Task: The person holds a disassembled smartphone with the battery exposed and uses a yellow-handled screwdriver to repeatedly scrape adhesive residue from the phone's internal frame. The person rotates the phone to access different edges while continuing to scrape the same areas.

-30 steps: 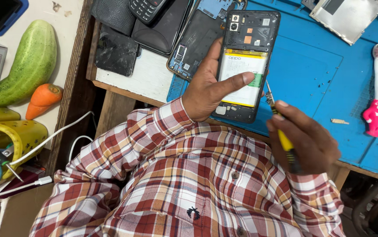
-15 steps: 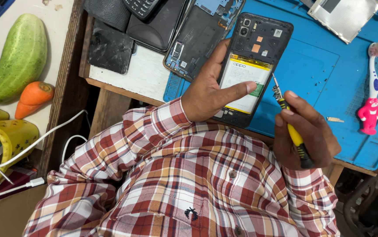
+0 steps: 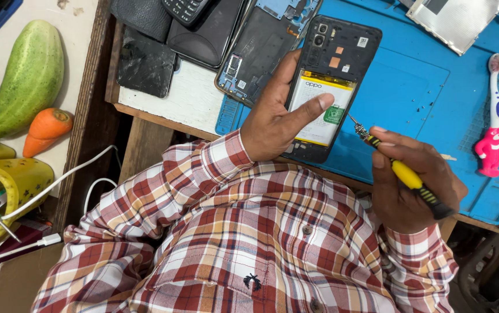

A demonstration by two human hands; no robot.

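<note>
Left hand (image 3: 275,119) gripped opened phone (image 3: 330,87), thumb across its battery; right hand (image 3: 412,188) closed around yellow screwdriver (image 3: 403,173), tip just beside phone's edge

Battery label: a white oblong sticker (image 3: 319,110) with a yellow strip along its top edge, filling the middle of the opened black phone (image 3: 333,64) that stands tilted over the blue mat.
Green patch: a small green square (image 3: 334,114) on the battery label's right side, just beside the left thumb tip.
Small sticker: a tiny white square (image 3: 362,42) near the opened black phone's upper right corner.
Cracked screen: a dark, shattered glass panel (image 3: 145,62) lying flat on the white worktop, left of the phone parts.
</note>
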